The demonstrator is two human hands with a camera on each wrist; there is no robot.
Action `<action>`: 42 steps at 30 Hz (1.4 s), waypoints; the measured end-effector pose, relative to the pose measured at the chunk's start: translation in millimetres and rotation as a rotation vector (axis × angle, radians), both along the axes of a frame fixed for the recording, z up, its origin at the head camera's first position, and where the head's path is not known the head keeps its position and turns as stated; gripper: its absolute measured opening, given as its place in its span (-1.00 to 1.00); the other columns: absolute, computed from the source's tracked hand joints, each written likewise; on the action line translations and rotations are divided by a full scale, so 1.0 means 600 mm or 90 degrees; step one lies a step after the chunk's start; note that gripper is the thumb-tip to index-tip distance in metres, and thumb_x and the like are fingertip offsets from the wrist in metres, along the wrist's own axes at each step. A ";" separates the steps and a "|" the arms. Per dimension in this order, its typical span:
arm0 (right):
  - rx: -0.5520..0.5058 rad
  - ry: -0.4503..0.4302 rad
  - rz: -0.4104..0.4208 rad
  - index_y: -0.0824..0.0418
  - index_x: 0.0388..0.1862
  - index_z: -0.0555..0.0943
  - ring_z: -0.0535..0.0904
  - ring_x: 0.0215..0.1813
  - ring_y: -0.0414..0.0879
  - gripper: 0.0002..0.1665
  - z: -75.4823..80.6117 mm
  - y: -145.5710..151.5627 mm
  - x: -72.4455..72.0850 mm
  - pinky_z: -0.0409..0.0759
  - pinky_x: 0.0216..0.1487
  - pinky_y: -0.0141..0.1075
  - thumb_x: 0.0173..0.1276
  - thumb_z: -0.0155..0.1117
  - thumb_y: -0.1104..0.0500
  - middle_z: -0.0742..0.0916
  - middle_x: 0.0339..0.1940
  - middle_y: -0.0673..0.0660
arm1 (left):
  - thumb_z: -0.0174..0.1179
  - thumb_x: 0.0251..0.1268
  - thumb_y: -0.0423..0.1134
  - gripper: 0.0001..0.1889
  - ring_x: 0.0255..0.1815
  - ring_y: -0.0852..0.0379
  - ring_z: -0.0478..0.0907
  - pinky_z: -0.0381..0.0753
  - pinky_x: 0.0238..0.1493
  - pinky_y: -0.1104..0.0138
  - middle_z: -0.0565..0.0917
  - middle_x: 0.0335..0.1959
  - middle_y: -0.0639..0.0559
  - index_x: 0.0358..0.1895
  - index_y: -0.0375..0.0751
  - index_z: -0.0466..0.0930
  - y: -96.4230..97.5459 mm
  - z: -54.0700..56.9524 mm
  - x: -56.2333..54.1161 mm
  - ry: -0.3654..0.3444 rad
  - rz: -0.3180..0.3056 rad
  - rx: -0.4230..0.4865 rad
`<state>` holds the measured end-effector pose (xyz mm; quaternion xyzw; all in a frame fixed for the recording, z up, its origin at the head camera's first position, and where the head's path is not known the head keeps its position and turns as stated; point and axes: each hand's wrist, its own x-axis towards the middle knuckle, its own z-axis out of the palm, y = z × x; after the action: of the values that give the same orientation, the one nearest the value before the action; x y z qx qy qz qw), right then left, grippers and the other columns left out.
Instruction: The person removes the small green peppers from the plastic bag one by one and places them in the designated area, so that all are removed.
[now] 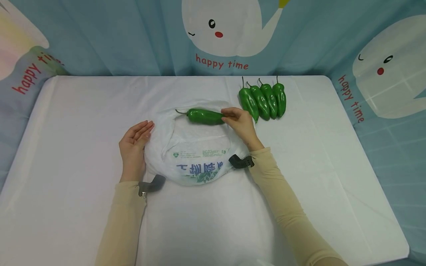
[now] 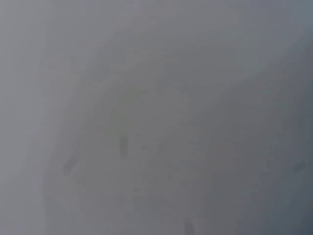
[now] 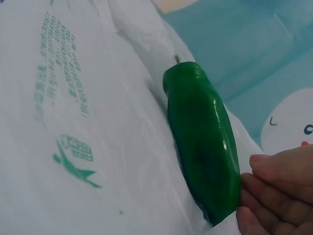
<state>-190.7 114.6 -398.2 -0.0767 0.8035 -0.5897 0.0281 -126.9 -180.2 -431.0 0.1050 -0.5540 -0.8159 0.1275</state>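
A white plastic bag with green and blue print lies at the middle of the table, its mouth spread wide. Over the far part of that mouth is a long green pepper, stem toward the left. My right hand holds this pepper near its tip; in the right wrist view the fingertips are right at its side. At the bag's left side, my left hand rests with fingers loosely extended along the plastic. Blurred pale grey fills the left wrist view, where the hand is hidden.
Several more green peppers lie in a row at the far edge, right of the bag, stems pointing away. A white cloth covers the table. Behind and beside it hangs a blue curtain with whale prints.
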 end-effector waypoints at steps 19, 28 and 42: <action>0.073 -0.013 0.113 0.42 -0.09 0.64 0.65 -0.21 -0.01 -0.71 -0.011 -0.010 0.000 0.63 -0.14 -0.33 0.17 0.34 0.41 0.71 -0.17 0.27 | -0.01 0.22 -0.70 -0.67 0.02 0.01 0.61 0.49 0.14 0.37 0.65 -0.06 -0.20 0.05 -0.52 0.50 0.003 0.004 -0.001 0.010 0.002 0.007; 0.105 0.006 0.168 0.38 -0.09 0.65 0.62 -0.19 -0.04 -0.68 -0.015 -0.018 0.005 0.61 -0.10 -0.32 0.13 0.40 0.37 0.71 -0.18 0.21 | -0.02 0.21 -0.71 -0.66 0.01 0.01 0.61 0.49 0.14 0.36 0.65 -0.07 -0.20 0.03 -0.50 0.52 0.002 0.002 -0.002 0.016 0.001 0.013; 0.177 0.003 0.195 0.30 -0.08 0.68 0.65 -0.18 -0.09 -0.68 -0.019 -0.020 0.009 0.62 -0.13 -0.35 0.16 0.41 0.27 0.73 -0.19 0.14 | -0.03 0.21 -0.73 -0.65 0.01 0.02 0.61 0.49 0.14 0.37 0.66 -0.07 -0.19 0.05 -0.54 0.49 0.003 0.002 0.000 0.012 0.001 0.010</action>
<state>-185.1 102.4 -409.4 -0.1948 0.8563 -0.4615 0.1260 -126.6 -178.3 -430.0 0.0987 -0.5464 -0.8210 0.1326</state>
